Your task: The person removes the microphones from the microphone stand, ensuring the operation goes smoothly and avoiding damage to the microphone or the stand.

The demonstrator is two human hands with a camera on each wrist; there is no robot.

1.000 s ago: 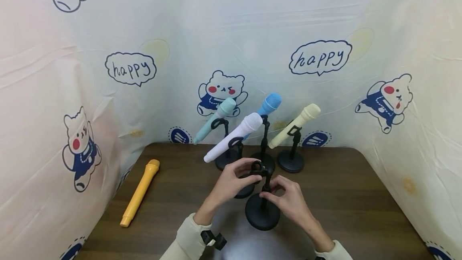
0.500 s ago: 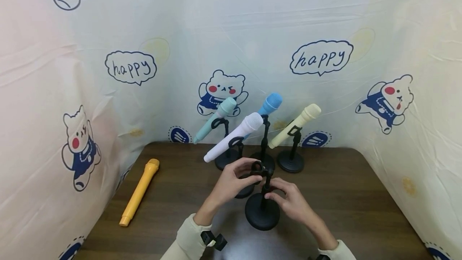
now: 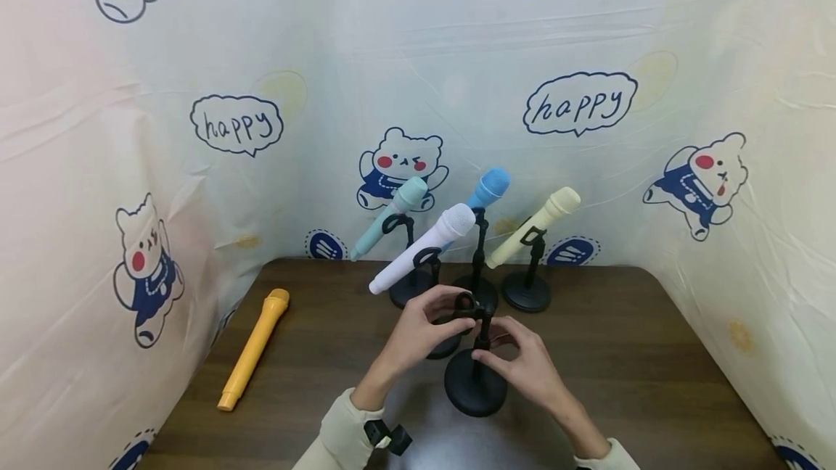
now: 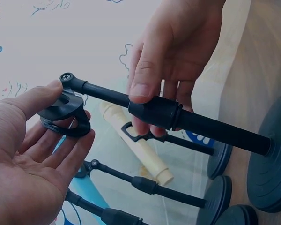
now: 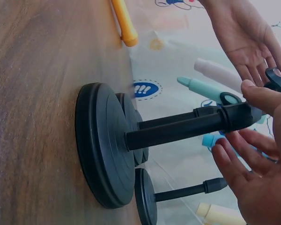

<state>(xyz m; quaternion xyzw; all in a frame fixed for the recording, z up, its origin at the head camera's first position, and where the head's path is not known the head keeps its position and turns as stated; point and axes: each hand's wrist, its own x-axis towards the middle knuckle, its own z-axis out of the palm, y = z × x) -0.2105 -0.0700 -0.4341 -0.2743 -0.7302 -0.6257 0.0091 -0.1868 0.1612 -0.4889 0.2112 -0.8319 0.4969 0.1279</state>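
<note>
A black desktop microphone stand [image 3: 475, 390] with a round base stands upright on the table, its holder empty. My left hand [image 3: 416, 328] pinches that holder clip [image 4: 64, 108] between thumb and fingers at the top of the pole. Lower down, my right hand [image 3: 527, 363] has its thumb on the pole's thick collar [image 4: 154, 112], with fingers curling behind it. Right behind are more black stands bearing a lilac microphone [image 3: 421, 249], a mint microphone [image 3: 387, 220], a blue microphone [image 3: 490, 187] and a pale yellow microphone [image 3: 534, 227].
An orange-yellow microphone [image 3: 253, 350] lies by itself on the left part of the dark wooden table [image 3: 640, 368]. A printed cloth [image 3: 418, 56] hangs behind and along both sides of the table. The occupied stands are close behind my hands.
My right thumb and fingers shift slightly right off the collar, then back onto it. The left hand keeps its hold on the clip and the stand stays in place.
</note>
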